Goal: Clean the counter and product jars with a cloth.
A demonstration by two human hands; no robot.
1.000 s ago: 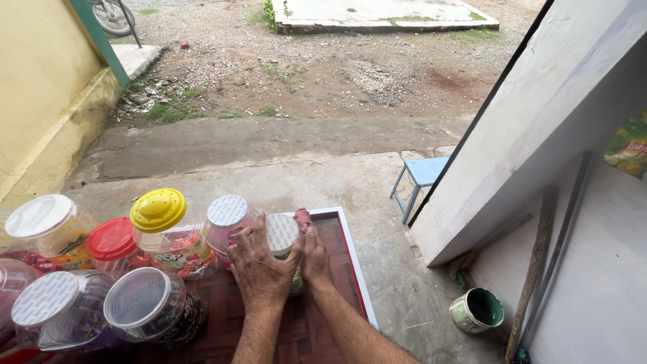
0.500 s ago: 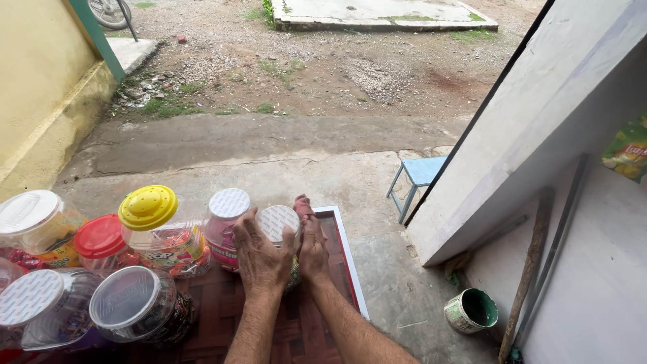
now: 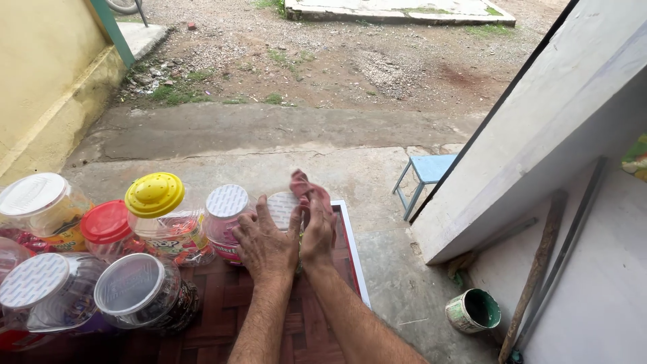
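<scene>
Both hands are on one jar [image 3: 282, 209] at the right end of the back row on the table [image 3: 347, 236]. The left hand [image 3: 266, 243] lies against the jar's left side, fingers spread and curled round it. The right hand [image 3: 318, 232] is pressed to the jar's right side with a pink cloth [image 3: 306, 185] under its fingers; the cloth bunches up above the fingertips and against the jar's white dotted lid. The jar is clamped between the two hands. Its body is almost wholly hidden behind them, so its contents cannot be told.

Just left of it, touching or nearly so, stands a pink jar [image 3: 226, 219] with a similar white lid. Further left in the same row: a yellow-lidded jar [image 3: 158, 212], a red-lidded jar [image 3: 108, 229] and a white-lidded jar [image 3: 34, 202]. In the front row are two clear-lidded jars [image 3: 131, 290], the left one partly cut off by the frame edge.

On the concrete floor to the right, well apart from the table, stand a blue stool [image 3: 428, 172] and a green paint can [image 3: 475, 310]. Wooden sticks [image 3: 539, 263] lean against the white wall.
</scene>
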